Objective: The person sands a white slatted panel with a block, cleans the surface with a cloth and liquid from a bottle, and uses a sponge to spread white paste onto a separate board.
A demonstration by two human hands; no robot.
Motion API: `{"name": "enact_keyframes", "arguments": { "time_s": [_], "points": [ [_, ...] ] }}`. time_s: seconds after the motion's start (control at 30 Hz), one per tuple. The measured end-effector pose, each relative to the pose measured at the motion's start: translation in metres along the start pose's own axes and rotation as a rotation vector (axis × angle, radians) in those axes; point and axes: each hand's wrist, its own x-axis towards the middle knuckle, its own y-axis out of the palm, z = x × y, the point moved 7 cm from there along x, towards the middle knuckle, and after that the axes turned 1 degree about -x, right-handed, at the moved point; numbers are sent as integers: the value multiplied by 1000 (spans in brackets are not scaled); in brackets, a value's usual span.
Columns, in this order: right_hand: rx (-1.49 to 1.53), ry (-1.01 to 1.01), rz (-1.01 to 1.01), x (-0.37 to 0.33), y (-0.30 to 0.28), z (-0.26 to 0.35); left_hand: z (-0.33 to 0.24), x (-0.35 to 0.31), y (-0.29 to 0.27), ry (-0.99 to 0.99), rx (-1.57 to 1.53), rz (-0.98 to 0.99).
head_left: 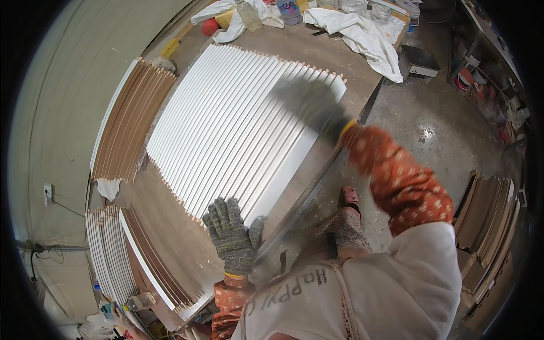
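Near the desk [164,204]'s right edge, white strips [209,113] are apparently being evened by the flat-splayed, empty left hand [233,235] and right hand [309,105], its grip too blurred to tell; gentle pressure seems needed next.

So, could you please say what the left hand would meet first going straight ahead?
Most likely the long white strips; the left hand overlaps their near ends, though contact is unclear.
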Motion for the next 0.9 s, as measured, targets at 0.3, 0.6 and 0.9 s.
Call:
{"name": "enact_keyframes", "arguments": {
  "time_s": [0.3,0.6,0.9],
  "points": [
    [210,-182,142,-46,0,111,2,1,4,-7,15,10],
    [-74,-99,-318,-8,-41,-83,4,9,-2,-78,27,67],
    [151,-120,-169,-7,-37,-92,-85,119,24,-90,88,-19]
  ]
}}
